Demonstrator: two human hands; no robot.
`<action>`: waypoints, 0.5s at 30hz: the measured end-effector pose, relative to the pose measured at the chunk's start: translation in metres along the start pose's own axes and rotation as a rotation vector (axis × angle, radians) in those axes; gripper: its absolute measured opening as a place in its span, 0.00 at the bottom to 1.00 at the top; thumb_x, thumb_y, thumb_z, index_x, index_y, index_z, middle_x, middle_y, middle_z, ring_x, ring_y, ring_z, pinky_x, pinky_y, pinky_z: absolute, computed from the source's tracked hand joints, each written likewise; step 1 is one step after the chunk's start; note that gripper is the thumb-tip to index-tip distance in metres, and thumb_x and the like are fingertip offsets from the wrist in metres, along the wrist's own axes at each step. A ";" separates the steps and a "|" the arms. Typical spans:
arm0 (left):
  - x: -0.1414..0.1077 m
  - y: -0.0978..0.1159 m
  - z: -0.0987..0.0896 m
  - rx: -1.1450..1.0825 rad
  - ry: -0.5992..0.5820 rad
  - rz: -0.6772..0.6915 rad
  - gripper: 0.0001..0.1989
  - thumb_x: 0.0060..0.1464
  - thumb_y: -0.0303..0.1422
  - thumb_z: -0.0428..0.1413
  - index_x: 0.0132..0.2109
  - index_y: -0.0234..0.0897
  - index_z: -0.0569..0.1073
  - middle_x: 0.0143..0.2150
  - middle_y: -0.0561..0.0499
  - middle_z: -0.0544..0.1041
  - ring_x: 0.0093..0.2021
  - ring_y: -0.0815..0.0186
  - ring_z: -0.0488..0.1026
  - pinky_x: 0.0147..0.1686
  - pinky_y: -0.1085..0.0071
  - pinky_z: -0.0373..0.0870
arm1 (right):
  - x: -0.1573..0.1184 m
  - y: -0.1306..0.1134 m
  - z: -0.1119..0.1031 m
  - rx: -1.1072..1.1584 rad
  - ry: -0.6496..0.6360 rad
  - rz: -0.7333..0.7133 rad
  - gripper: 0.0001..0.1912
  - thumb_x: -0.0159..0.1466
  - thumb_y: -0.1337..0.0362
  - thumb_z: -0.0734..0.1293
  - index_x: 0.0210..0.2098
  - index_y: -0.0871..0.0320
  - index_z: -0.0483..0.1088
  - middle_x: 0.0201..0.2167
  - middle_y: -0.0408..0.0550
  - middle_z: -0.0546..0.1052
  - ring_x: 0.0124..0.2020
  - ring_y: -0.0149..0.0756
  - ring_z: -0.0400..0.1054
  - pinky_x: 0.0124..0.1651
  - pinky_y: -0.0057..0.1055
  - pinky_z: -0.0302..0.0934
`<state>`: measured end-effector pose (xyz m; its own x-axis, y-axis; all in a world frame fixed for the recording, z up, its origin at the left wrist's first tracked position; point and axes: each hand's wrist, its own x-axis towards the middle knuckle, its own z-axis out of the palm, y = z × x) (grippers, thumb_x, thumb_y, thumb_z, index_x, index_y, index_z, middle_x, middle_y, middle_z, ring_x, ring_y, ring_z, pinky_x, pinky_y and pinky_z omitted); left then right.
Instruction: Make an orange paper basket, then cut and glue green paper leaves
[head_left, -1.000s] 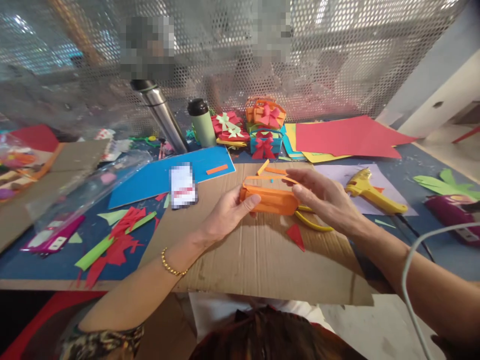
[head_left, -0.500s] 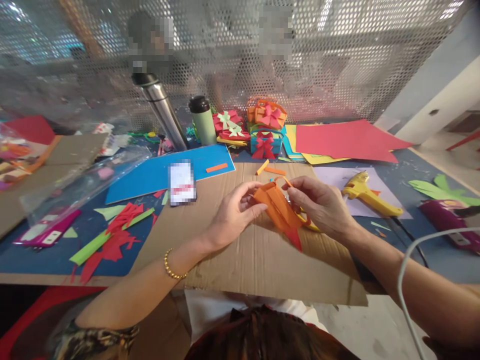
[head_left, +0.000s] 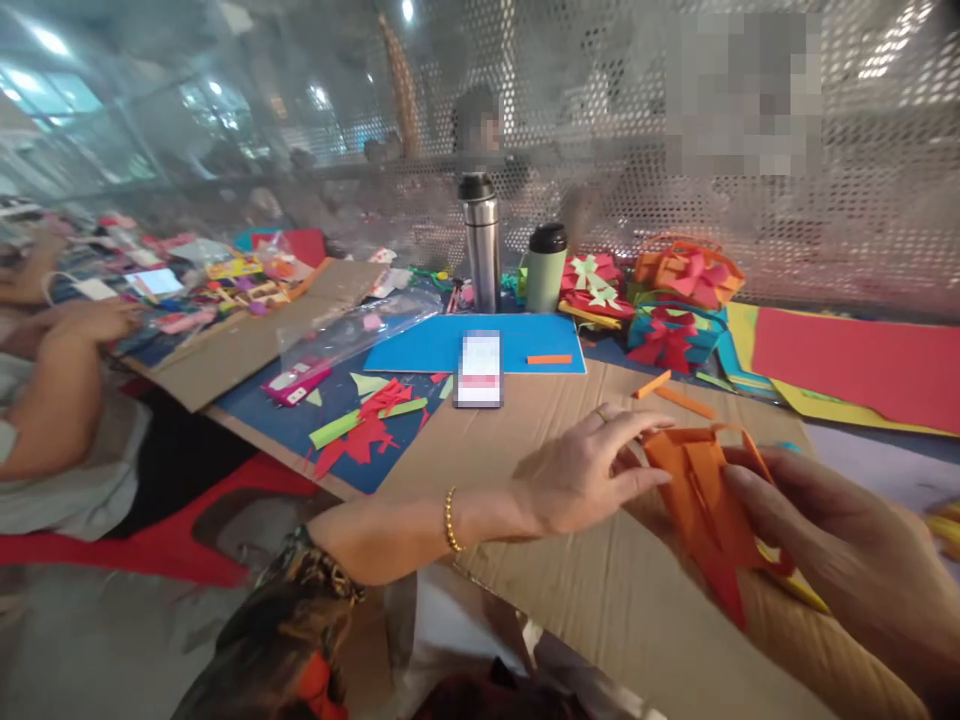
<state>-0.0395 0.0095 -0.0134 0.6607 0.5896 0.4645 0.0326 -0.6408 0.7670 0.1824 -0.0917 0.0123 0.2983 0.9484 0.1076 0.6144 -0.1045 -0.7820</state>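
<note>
A small orange paper basket (head_left: 697, 490) is held up over the cardboard sheet (head_left: 555, 590), between my two hands. Its thin paper handle loops toward the right, and a red paper piece (head_left: 724, 590) points down from its lower end. My left hand (head_left: 577, 475) closes on the basket's left edge, thumb in front and fingers partly hidden behind. On the other side, my right hand (head_left: 817, 540) grips it, with the thumb on the front face. Something yellow (head_left: 806, 590) shows beneath the right hand. Two orange paper strips (head_left: 676, 401) lie just beyond the basket.
A phone (head_left: 478, 370) rests by a blue board (head_left: 412, 345). Behind stand a steel flask (head_left: 482, 250), a green bottle (head_left: 546, 270) and finished paper baskets (head_left: 679, 335). Red and green scraps (head_left: 367, 430) lie left; coloured sheets (head_left: 862, 365) lie right. Another person's arm (head_left: 60, 390) is far left.
The view has swung left, so the table contents sit further right and the other person's arm shows. Both hands still hold the orange basket.
</note>
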 end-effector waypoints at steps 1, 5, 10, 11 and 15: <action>-0.001 -0.001 0.001 0.011 0.003 0.016 0.23 0.70 0.44 0.61 0.65 0.38 0.73 0.61 0.38 0.78 0.41 0.65 0.80 0.54 0.57 0.84 | 0.001 0.002 -0.001 0.001 -0.009 0.003 0.20 0.62 0.38 0.71 0.39 0.44 0.84 0.25 0.50 0.79 0.20 0.42 0.67 0.22 0.36 0.61; -0.003 -0.003 0.003 0.072 0.014 0.089 0.23 0.71 0.43 0.61 0.66 0.37 0.72 0.63 0.36 0.76 0.44 0.63 0.81 0.54 0.58 0.84 | 0.004 0.011 -0.003 0.010 -0.019 0.048 0.21 0.59 0.34 0.72 0.39 0.40 0.85 0.21 0.47 0.76 0.18 0.43 0.65 0.20 0.38 0.61; -0.004 -0.005 0.003 0.100 0.029 0.136 0.27 0.69 0.40 0.63 0.69 0.40 0.68 0.64 0.36 0.75 0.61 0.51 0.78 0.58 0.52 0.83 | -0.001 0.005 0.001 0.019 0.042 0.073 0.23 0.59 0.35 0.72 0.43 0.40 0.87 0.26 0.49 0.81 0.21 0.45 0.69 0.20 0.37 0.63; -0.004 -0.006 0.003 0.106 0.031 0.135 0.28 0.69 0.40 0.63 0.70 0.40 0.68 0.64 0.36 0.75 0.61 0.51 0.78 0.59 0.51 0.83 | -0.002 0.002 0.002 0.012 0.052 0.072 0.22 0.59 0.35 0.72 0.42 0.40 0.87 0.26 0.50 0.81 0.21 0.45 0.69 0.21 0.37 0.63; -0.005 -0.006 0.003 0.124 0.032 0.157 0.27 0.68 0.41 0.64 0.68 0.39 0.70 0.62 0.36 0.75 0.60 0.51 0.78 0.59 0.52 0.83 | -0.003 -0.003 0.006 -0.032 0.131 0.051 0.20 0.59 0.38 0.71 0.39 0.41 0.86 0.22 0.47 0.78 0.22 0.46 0.70 0.27 0.39 0.68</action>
<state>-0.0406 0.0093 -0.0218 0.6408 0.4919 0.5894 0.0244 -0.7804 0.6248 0.1748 -0.0927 0.0105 0.4213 0.8946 0.1488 0.6180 -0.1631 -0.7691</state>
